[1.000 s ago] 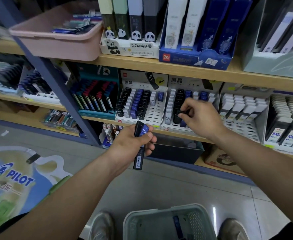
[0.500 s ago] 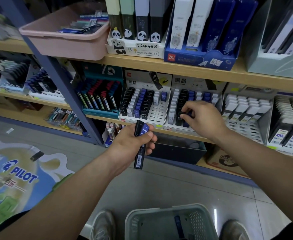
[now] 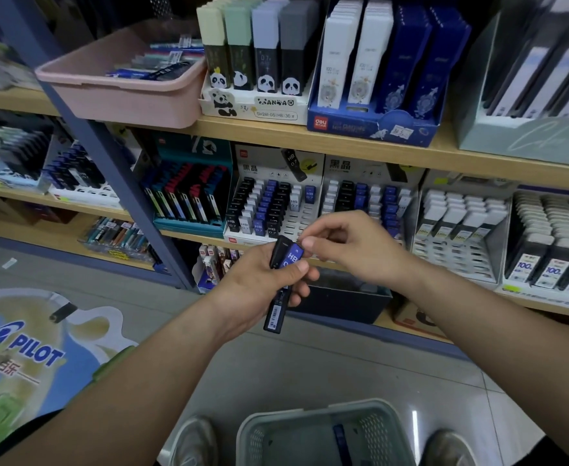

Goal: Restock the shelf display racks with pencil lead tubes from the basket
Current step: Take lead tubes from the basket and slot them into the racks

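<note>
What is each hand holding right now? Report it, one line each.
Left hand: grips lead tubes, black and blue.
Right hand: fingers curled, thumb at the blue tube top; whether it pinches it cannot be told.

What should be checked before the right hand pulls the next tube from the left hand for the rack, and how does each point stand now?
1. Left hand grips the tubes securely: ok, fingers curled round them.
2. Right hand has a pinch on the blue tube: cannot tell; its fingertips are at the cap.
3. Rack has free slots: ok, empty ones at its front right.
4. Blue tube's grade matches the rack: cannot tell; HB shows, the number is partly covered.
5. Basket holds more stock: ok, a spare tube lies inside.
</note>
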The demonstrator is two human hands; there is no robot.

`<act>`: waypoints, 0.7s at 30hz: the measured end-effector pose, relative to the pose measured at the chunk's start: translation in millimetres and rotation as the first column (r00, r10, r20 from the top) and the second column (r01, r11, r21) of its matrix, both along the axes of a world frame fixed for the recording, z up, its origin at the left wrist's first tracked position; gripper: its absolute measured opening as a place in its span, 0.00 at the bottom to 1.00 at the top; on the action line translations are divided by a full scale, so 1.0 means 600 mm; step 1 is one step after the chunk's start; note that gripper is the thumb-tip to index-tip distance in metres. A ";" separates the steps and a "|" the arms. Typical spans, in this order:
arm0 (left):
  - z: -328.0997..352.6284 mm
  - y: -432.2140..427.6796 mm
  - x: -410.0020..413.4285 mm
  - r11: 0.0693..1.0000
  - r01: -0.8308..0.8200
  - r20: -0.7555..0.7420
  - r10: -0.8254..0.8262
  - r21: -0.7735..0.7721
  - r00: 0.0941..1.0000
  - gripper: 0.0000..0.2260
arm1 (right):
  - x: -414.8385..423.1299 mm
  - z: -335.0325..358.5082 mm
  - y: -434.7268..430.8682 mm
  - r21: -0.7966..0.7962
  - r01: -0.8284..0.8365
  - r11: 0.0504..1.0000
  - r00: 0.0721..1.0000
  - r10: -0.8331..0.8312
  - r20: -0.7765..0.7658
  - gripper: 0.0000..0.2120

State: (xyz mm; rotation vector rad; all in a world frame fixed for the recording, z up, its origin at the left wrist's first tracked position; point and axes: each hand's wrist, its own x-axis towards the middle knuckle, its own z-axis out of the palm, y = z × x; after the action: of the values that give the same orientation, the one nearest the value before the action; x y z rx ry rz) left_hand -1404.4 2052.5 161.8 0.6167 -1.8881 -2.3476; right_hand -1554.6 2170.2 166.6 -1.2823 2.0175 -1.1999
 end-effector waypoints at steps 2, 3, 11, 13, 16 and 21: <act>0.002 0.008 -0.002 0.999 0.027 -0.015 -0.027 -0.024 1.000 0.04 | 0.001 0.005 0.003 -0.016 -0.006 1.000 0.999 0.007 0.033 0.03; 0.003 0.011 -0.002 0.999 0.037 -0.019 -0.037 -0.031 0.999 0.04 | -0.001 0.008 0.005 -0.022 -0.009 1.000 0.999 0.010 0.053 0.04; 0.000 0.014 0.001 0.993 0.100 -0.003 -0.100 -0.067 0.995 0.05 | -0.001 0.012 0.008 0.055 -0.030 0.998 0.999 0.028 0.041 0.05; 0.000 0.012 0.001 0.994 0.092 0.003 -0.092 -0.063 0.996 0.05 | -0.002 0.010 0.006 0.076 -0.017 0.997 1.000 0.016 0.018 0.04; 0.000 0.009 0.000 0.995 0.078 0.014 -0.078 -0.065 0.997 0.05 | -0.003 0.011 0.004 0.090 -0.036 0.995 0.999 0.033 0.039 0.03; -0.005 -0.005 0.006 0.998 -0.027 0.076 0.032 -0.062 0.997 0.09 | -0.021 0.013 0.008 -0.042 0.143 0.989 0.959 -0.128 0.253 0.02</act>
State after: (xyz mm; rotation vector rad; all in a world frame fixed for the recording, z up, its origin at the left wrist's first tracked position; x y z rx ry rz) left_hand -1401.0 2049.7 159.1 0.7331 -1.9599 -2.2702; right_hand -1567.2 2175.1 174.2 -0.9752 1.9214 -1.4182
